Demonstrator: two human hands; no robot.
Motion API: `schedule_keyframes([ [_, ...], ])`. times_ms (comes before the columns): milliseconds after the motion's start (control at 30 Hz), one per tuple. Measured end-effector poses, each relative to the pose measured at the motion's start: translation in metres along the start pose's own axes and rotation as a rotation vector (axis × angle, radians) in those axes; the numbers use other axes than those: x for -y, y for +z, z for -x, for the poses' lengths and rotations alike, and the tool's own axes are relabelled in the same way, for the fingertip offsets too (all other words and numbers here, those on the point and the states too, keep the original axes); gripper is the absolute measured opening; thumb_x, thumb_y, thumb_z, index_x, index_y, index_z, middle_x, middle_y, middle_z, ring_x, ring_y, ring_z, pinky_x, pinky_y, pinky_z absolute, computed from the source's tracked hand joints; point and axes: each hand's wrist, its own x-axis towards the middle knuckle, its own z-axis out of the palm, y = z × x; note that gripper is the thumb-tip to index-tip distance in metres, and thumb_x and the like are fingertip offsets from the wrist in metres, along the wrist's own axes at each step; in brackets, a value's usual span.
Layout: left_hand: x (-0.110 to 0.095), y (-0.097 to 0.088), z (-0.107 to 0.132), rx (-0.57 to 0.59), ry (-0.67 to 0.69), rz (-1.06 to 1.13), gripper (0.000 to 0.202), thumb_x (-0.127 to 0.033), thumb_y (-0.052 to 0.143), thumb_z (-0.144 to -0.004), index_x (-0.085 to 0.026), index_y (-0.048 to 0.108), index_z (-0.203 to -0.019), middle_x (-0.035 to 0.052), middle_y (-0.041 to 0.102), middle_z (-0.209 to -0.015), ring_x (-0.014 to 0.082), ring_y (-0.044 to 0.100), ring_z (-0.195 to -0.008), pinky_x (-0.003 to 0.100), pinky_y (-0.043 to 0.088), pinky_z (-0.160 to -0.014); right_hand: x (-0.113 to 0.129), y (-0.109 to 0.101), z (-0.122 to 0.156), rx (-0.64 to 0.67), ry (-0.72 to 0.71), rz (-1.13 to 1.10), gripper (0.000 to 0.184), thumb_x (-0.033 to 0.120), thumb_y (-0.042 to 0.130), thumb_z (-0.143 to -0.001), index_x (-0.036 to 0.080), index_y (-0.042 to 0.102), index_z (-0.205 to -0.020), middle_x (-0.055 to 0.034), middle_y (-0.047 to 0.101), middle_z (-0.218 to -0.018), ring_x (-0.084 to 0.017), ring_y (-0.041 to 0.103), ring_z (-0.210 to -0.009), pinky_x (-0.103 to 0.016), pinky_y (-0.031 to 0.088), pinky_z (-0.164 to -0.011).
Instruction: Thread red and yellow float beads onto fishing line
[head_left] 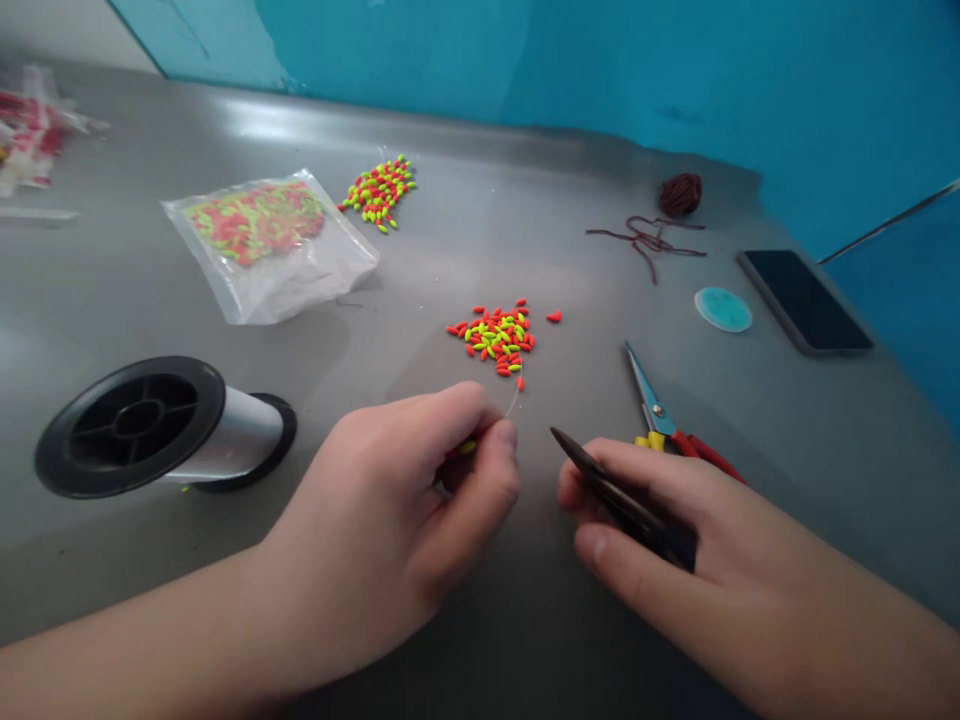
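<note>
My left hand [420, 500] is closed in a pinch on a thin clear line [513, 403]. The line runs from the thumb and forefinger up to a small red bead [521, 384]. A yellow-green bead [467, 447] shows inside the curled fingers; the rest of the grip is hidden. In my right hand [660, 540] is a dark pointed hand tool [600, 477], its tip toward the left hand. Whether it is pliers or snips I cannot make out. Beyond the left hand lies a pile of oval red and yellow-green beads [495, 335].
A spool of clear line [232, 435] stands left, with a bead bag [300, 270] and second bead pile [380, 190] behind. Rightward are scissors [658, 410], a turquoise disc [723, 309], a phone [806, 300], cut brown cords [651, 238] and a cord ball [680, 194].
</note>
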Motion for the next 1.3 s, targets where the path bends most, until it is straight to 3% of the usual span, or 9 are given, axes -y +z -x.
schedule_keyframes([
  [100,0.001,0.0,0.003,0.011,0.03,-0.007,0.026,-0.017,0.054,-0.105,-0.019,0.062,-0.08,-0.0085,0.047,-0.062,0.0063,0.043,-0.051,0.022,0.037,-0.05,0.003,0.003,0.002,0.004,0.001,-0.038,0.013,0.032,0.06,-0.103,0.033,0.071,-0.095,0.0,0.082,-0.098,-0.023,0.081,-0.093,-0.022,0.063,-0.058],
  [300,0.003,0.002,0.005,0.035,0.083,-0.009,0.024,-0.018,0.056,-0.107,-0.017,0.067,-0.086,-0.0075,0.05,-0.065,0.0066,0.046,-0.054,0.023,0.037,-0.051,0.017,0.005,-0.003,0.001,-0.051,-0.091,0.012,0.025,0.062,-0.097,0.03,0.071,-0.091,0.0006,0.082,-0.087,-0.02,0.08,-0.077,-0.023,0.063,-0.059],
  [467,0.004,0.003,0.003,0.037,0.098,0.014,0.024,-0.018,0.054,-0.107,-0.016,0.068,-0.088,-0.0066,0.052,-0.066,0.0077,0.046,-0.054,0.025,0.038,-0.052,0.022,0.008,-0.007,-0.021,-0.08,-0.049,0.014,0.025,0.06,-0.097,0.029,0.063,-0.084,0.0028,0.073,-0.074,-0.018,0.072,-0.063,-0.025,0.054,-0.05],
  [700,0.004,0.001,0.004,0.1,0.085,0.076,0.022,-0.019,0.054,-0.108,-0.017,0.07,-0.093,-0.0047,0.064,-0.073,0.0082,0.056,-0.061,0.024,0.045,-0.057,0.023,0.012,-0.007,0.027,-0.05,-0.112,0.018,0.027,0.057,-0.1,0.028,0.054,-0.082,0.0033,0.056,-0.065,-0.019,0.068,-0.063,-0.025,0.04,-0.041],
  [833,0.004,0.0,0.004,0.094,0.081,0.066,0.023,-0.02,0.052,-0.108,-0.017,0.07,-0.093,-0.0039,0.063,-0.073,0.0094,0.056,-0.06,0.026,0.044,-0.056,0.023,0.012,-0.008,0.02,-0.067,-0.102,0.019,0.026,0.058,-0.1,0.028,0.054,-0.081,0.003,0.056,-0.065,-0.019,0.067,-0.065,-0.025,0.04,-0.043],
  [1033,0.003,0.0,0.004,0.102,0.091,0.05,0.023,-0.02,0.053,-0.108,-0.017,0.07,-0.093,-0.004,0.061,-0.071,0.01,0.053,-0.058,0.028,0.041,-0.054,0.023,0.015,-0.01,-0.009,-0.1,-0.071,0.018,0.024,0.062,-0.1,0.026,0.057,-0.082,0.0002,0.072,-0.08,-0.018,0.069,-0.07,-0.027,0.043,-0.049],
  [1300,0.004,0.001,0.005,0.095,0.1,0.031,0.023,-0.02,0.054,-0.108,-0.017,0.069,-0.091,-0.0047,0.06,-0.07,0.0103,0.052,-0.059,0.029,0.041,-0.056,0.016,0.018,-0.014,-0.006,-0.113,-0.045,0.016,0.024,0.057,-0.105,0.025,0.064,-0.09,0.0012,0.069,-0.077,-0.017,0.062,-0.068,-0.028,0.043,-0.055],
])
